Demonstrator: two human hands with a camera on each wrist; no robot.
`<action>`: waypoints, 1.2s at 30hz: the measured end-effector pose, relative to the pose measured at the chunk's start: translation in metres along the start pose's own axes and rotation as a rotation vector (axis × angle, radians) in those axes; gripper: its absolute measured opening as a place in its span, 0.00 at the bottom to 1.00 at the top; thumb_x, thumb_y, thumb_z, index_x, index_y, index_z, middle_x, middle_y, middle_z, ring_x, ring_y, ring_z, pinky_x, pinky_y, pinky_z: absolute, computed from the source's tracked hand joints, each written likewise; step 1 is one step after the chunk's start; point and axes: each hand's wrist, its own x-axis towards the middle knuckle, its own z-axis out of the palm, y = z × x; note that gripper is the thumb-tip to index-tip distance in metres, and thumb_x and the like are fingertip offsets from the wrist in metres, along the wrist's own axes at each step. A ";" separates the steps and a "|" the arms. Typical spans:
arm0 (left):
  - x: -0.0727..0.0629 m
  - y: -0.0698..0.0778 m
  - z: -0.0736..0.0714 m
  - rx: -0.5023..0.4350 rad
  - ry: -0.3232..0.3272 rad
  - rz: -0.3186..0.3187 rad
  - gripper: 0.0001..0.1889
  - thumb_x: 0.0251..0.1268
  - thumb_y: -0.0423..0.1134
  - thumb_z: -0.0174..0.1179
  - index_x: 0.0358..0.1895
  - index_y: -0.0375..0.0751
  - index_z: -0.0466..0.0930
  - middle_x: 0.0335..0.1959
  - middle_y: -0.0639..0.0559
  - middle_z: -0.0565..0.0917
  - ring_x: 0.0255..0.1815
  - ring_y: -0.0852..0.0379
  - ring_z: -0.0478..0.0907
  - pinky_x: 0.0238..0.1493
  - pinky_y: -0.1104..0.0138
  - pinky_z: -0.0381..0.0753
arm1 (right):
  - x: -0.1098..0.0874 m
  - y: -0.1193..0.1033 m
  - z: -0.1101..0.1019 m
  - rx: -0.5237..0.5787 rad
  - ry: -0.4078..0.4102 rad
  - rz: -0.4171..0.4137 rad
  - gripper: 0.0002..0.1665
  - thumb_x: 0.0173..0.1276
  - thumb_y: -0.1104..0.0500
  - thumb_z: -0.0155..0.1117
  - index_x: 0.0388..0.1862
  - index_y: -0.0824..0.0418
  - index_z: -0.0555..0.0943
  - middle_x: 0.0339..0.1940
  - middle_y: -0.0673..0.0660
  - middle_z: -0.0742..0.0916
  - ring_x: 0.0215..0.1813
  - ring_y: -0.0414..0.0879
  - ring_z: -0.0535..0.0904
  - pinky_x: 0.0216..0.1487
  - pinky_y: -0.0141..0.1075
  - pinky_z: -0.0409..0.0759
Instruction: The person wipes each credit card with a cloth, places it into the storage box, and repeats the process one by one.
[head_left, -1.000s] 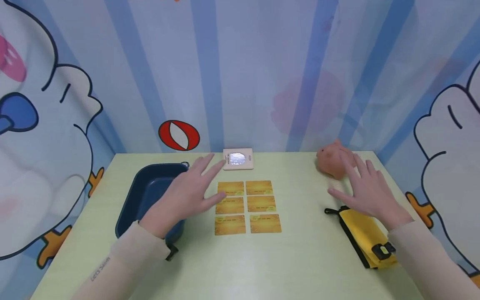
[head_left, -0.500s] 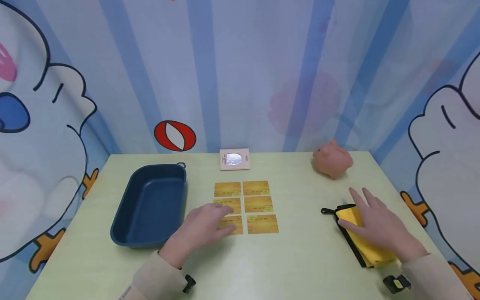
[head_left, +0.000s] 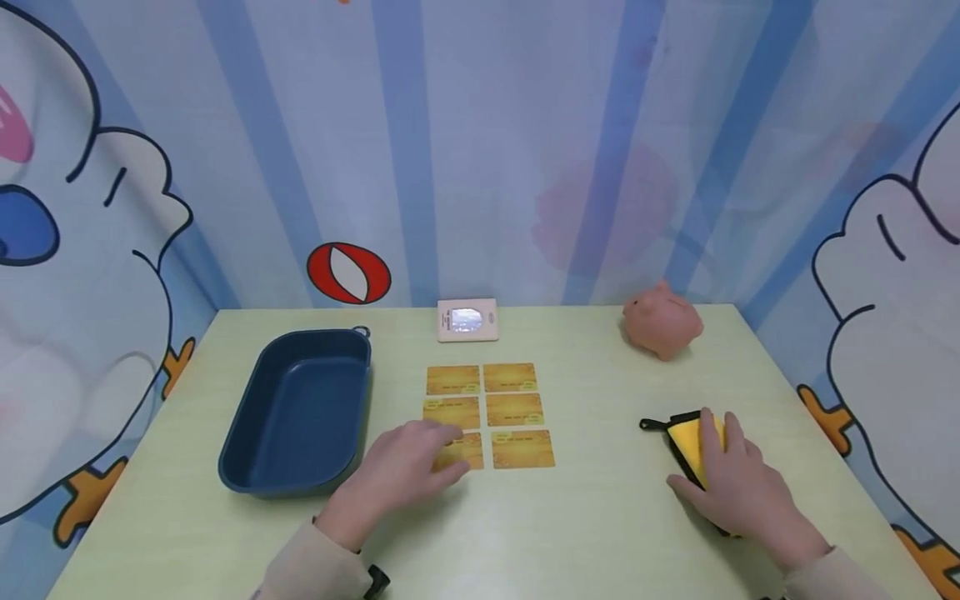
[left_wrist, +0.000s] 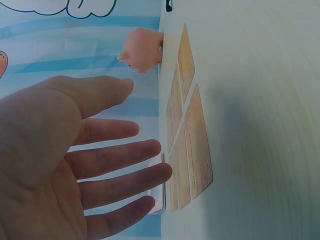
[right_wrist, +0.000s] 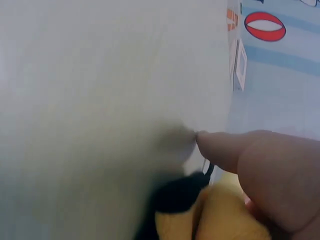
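Observation:
My left hand [head_left: 397,467] hovers over the near left of several gold cards [head_left: 522,450], its fingers loosely extended. In the left wrist view that palm holds nothing, and the cards [left_wrist: 199,145] lie flat beyond the fingertips. My right hand [head_left: 750,496] lies over a yellow pouch [head_left: 688,437] with black trim and a black loop. Its fingers extend across the top, and the thumb is at the left side. In the right wrist view the thumb [right_wrist: 220,150] stands above the pouch's black edge [right_wrist: 180,195]. The other fingers are mostly hidden there.
A deep blue tray [head_left: 292,417] stands left of the cards. Behind them lies a pale pink case [head_left: 467,321] with a shiny window. A pink piggy figure [head_left: 662,323] sits at the back right. A striped cartoon curtain [head_left: 502,150] borders the table [head_left: 585,533].
Both hands have come down toward the table and the near edge. The left hand went from beside the tray to the near cards; the right went from near the piggy figure onto the pouch.

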 end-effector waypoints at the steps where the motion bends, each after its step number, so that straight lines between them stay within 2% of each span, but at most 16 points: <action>1: -0.001 0.000 0.000 0.001 0.004 0.002 0.17 0.69 0.48 0.70 0.54 0.42 0.88 0.44 0.49 0.90 0.41 0.55 0.83 0.40 0.59 0.84 | -0.002 -0.003 0.001 -0.009 0.005 0.008 0.68 0.69 0.31 0.67 0.81 0.78 0.47 0.74 0.88 0.57 0.61 0.88 0.69 0.38 0.69 0.82; 6: -0.002 -0.001 0.000 0.004 0.006 -0.003 0.18 0.69 0.49 0.70 0.55 0.42 0.88 0.44 0.49 0.90 0.41 0.55 0.84 0.40 0.59 0.84 | -0.006 -0.013 0.006 -0.036 0.040 0.015 0.64 0.72 0.30 0.62 0.81 0.77 0.48 0.73 0.86 0.59 0.58 0.85 0.70 0.36 0.68 0.80; 12: -0.002 -0.002 -0.002 -0.010 -0.017 -0.019 0.19 0.70 0.50 0.69 0.56 0.43 0.88 0.47 0.49 0.90 0.44 0.54 0.84 0.44 0.58 0.85 | -0.002 -0.011 0.015 -0.026 0.066 0.008 0.66 0.72 0.27 0.60 0.81 0.78 0.49 0.72 0.85 0.61 0.53 0.84 0.71 0.31 0.67 0.79; 17: -0.001 -0.005 0.001 -0.002 -0.006 -0.017 0.17 0.69 0.49 0.70 0.54 0.43 0.88 0.43 0.51 0.89 0.40 0.56 0.82 0.40 0.60 0.84 | 0.004 -0.003 0.017 0.010 0.013 0.054 0.76 0.64 0.17 0.56 0.82 0.75 0.47 0.72 0.85 0.60 0.57 0.85 0.67 0.37 0.71 0.79; 20: 0.000 -0.008 0.004 0.024 0.013 -0.024 0.16 0.68 0.47 0.72 0.52 0.43 0.88 0.39 0.53 0.88 0.36 0.59 0.79 0.36 0.62 0.81 | 0.007 0.004 0.014 0.037 -0.028 0.077 0.79 0.60 0.15 0.58 0.83 0.74 0.45 0.71 0.86 0.60 0.58 0.85 0.66 0.38 0.70 0.79; 24: 0.001 -0.012 0.009 0.088 0.058 -0.058 0.14 0.64 0.42 0.75 0.49 0.42 0.88 0.33 0.55 0.85 0.32 0.59 0.75 0.32 0.63 0.76 | 0.007 0.012 0.005 0.067 -0.067 0.054 0.77 0.62 0.20 0.64 0.83 0.74 0.45 0.70 0.87 0.61 0.58 0.84 0.65 0.38 0.68 0.81; 28: 0.001 -0.017 0.014 0.131 0.104 -0.084 0.13 0.59 0.39 0.78 0.45 0.42 0.87 0.30 0.56 0.80 0.29 0.59 0.71 0.31 0.63 0.74 | 0.007 0.014 -0.004 0.073 -0.118 0.033 0.72 0.66 0.27 0.68 0.82 0.75 0.46 0.70 0.88 0.61 0.57 0.84 0.66 0.44 0.69 0.81; 32: -0.001 -0.020 0.016 0.136 0.135 -0.081 0.15 0.56 0.37 0.79 0.45 0.42 0.87 0.29 0.56 0.79 0.28 0.59 0.69 0.30 0.64 0.73 | 0.010 0.013 -0.010 0.043 -0.155 0.020 0.63 0.70 0.40 0.71 0.81 0.76 0.47 0.68 0.89 0.63 0.56 0.84 0.69 0.48 0.69 0.80; 36: -0.001 -0.022 0.019 0.121 0.132 -0.086 0.18 0.54 0.36 0.80 0.48 0.42 0.86 0.30 0.56 0.80 0.28 0.60 0.71 0.30 0.64 0.74 | 0.012 0.011 -0.015 0.016 -0.184 0.014 0.59 0.68 0.51 0.71 0.81 0.78 0.48 0.67 0.89 0.65 0.53 0.81 0.72 0.47 0.68 0.81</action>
